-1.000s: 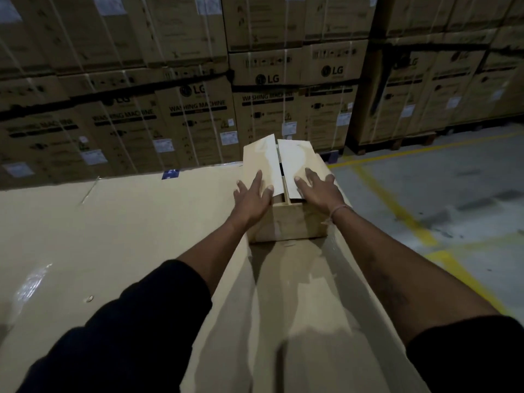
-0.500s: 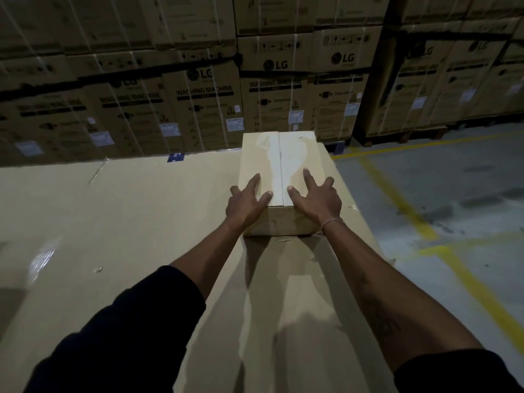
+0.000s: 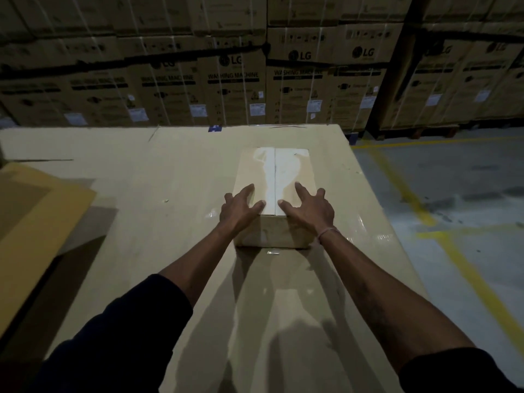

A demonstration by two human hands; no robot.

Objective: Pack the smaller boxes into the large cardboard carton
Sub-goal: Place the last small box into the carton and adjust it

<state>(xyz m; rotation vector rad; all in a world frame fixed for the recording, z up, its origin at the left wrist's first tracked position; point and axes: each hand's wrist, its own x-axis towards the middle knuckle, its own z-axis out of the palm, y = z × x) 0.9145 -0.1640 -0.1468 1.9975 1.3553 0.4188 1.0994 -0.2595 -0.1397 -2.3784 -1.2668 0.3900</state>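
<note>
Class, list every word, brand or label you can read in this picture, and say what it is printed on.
"LG": on the stacked cartons behind the work surface.
"WASHING MACHINE": on the same cartons, below the logo.
White stickers on the cartons: too small to read.
Small box under both hands: no text visible.

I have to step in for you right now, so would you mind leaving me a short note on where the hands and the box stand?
Left hand: fingers spread flat, pressing the left top flap of the small box.
Right hand: the same on the right flap.
The box sits on a large flat cardboard surface, flaps lying closed with the seam between the hands. No tape across the seam that I can make out.
Done: flaps folded down.
Left: seal it if needed, then pack it into the large carton, which I cannot identify for certain in this view.
</note>
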